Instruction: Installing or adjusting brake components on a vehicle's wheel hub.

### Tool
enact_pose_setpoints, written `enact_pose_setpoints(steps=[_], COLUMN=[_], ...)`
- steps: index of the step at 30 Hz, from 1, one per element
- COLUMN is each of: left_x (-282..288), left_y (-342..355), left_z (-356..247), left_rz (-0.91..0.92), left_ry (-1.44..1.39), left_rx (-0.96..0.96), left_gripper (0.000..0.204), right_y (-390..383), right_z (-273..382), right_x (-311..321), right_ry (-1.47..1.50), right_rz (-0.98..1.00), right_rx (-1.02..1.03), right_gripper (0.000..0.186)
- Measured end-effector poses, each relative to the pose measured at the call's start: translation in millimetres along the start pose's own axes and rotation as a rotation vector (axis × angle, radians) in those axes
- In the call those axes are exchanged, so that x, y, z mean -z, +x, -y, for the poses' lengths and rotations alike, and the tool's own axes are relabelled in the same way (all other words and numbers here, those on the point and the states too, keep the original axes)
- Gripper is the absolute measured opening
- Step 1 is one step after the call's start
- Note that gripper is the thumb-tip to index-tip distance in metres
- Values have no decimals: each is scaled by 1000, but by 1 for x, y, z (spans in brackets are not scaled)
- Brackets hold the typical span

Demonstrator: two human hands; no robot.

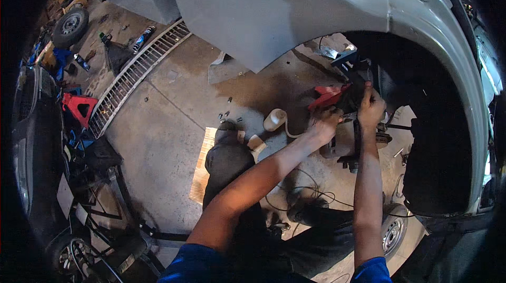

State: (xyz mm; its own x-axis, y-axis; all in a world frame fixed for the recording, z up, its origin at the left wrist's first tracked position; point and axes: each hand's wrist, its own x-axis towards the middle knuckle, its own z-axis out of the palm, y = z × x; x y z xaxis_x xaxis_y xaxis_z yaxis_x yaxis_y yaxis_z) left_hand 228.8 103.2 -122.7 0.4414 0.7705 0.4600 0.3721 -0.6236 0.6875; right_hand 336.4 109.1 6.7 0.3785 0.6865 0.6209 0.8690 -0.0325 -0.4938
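Both my arms reach into the wheel well of a grey car, under its fender [274, 14]. My left hand [324, 125] is closed at the top of the brake disc and hub assembly [340, 143]; what its fingers grip is hidden. Just right of it and a little higher, my right hand [372, 108] is closed with the thumb up, near the dark suspension parts; anything in it is too dark to name. Behind my left hand stands a red jack stand [328, 96]. A whitish plastic bottle [274, 120] with a pale tube beside it is on the floor to the left.
My knee rests by a cardboard piece [200, 177], with several small metal parts near it. A black cable [316, 190] loops across the floor. A wheel [394, 233] lies at lower right. Far left are a slatted grille [139, 74], another red jack stand [79, 108] and a tyre [70, 26].
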Motion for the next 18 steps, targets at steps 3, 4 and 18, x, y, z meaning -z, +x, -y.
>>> enact_pose_setpoints(steps=[3, 4, 18], left_x=[1, 3, 34], left_y=[3, 4, 11], left_z=[-4, -7, -17], left_rz=[-4, 14, 213], left_ry=[-16, -52, -204], left_rx=[29, 69, 206], left_gripper=[30, 30, 31], right_y=[-1, -1, 0], right_z=[2, -2, 3], right_x=[3, 3, 3], right_ry=[4, -23, 21], right_rz=[21, 22, -11], right_rx=[-66, -76, -43], right_gripper=[56, 57, 51])
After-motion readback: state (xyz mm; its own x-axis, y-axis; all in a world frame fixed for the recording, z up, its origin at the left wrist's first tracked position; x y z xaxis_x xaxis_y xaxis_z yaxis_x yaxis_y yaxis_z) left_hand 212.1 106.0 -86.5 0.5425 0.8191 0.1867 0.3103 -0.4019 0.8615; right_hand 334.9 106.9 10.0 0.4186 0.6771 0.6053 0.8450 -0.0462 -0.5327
